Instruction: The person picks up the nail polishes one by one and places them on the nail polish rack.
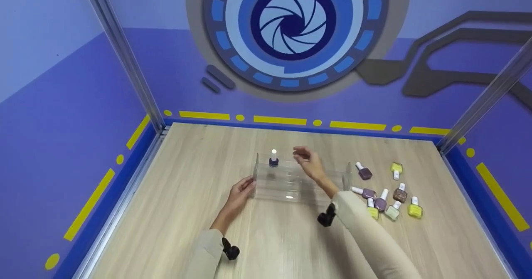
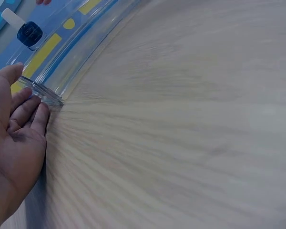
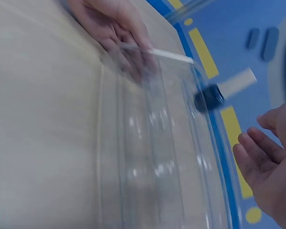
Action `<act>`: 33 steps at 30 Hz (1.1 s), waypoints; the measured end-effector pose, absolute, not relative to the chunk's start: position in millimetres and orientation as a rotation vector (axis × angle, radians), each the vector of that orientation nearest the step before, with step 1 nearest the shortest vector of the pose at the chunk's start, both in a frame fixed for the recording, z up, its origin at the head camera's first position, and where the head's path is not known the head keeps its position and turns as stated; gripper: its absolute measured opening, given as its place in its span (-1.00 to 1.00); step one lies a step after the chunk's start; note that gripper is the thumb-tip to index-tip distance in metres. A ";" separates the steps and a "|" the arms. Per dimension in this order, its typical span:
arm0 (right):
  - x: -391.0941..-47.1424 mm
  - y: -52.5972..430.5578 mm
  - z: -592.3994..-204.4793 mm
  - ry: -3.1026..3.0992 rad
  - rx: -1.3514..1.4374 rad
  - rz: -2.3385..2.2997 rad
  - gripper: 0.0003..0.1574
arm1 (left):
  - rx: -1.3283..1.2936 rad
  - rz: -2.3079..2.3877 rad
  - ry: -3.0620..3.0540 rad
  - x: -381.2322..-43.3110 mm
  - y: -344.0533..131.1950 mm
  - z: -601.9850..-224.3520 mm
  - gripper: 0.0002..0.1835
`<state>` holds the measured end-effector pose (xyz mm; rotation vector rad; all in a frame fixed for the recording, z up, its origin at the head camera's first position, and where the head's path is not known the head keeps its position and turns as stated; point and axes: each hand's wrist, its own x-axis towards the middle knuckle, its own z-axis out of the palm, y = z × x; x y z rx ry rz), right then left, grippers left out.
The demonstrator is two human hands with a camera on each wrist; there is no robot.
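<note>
A clear plastic display rack with stepped tiers lies on the wooden table. My left hand holds its left end panel, thumb and fingertips at the edge of the panel in the left wrist view. One dark blue nail polish bottle with a white cap stands upright on the back tier near the left end. To the right of that bottle my right hand hovers over the rack's back edge, fingers loosely bent and holding nothing. In the right wrist view the right hand is apart from the dark bottle.
Several nail polish bottles lie right of the rack: a dark purple one, yellow ones, mauve ones, a glittery brown one and a pale green one. Blue-purple panels wall the table's back and sides.
</note>
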<state>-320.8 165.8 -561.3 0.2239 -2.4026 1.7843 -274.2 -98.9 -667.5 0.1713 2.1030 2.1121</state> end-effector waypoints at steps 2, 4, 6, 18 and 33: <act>-321.0 184.4 -557.0 -2.384 0.162 1.807 -0.70 | 0.175 2.119 2.097 -275.1 -98.8 -668.0 -0.42; -316.7 203.0 -546.9 -2.379 0.085 1.844 -0.69 | 0.172 2.121 2.096 -275.4 -99.4 -668.8 -0.43; -313.7 222.7 -541.8 -2.376 0.009 1.863 -0.68 | 0.157 2.121 2.090 -274.6 -100.2 -668.3 -0.43; -293.9 323.4 -541.2 -2.458 -0.247 1.628 -0.64 | 0.140 2.125 2.070 -271.5 -98.7 -667.3 -0.46; -265.3 385.0 -576.3 -2.897 -0.071 1.335 -0.67 | 0.121 2.088 2.123 -270.6 -96.6 -668.3 -0.47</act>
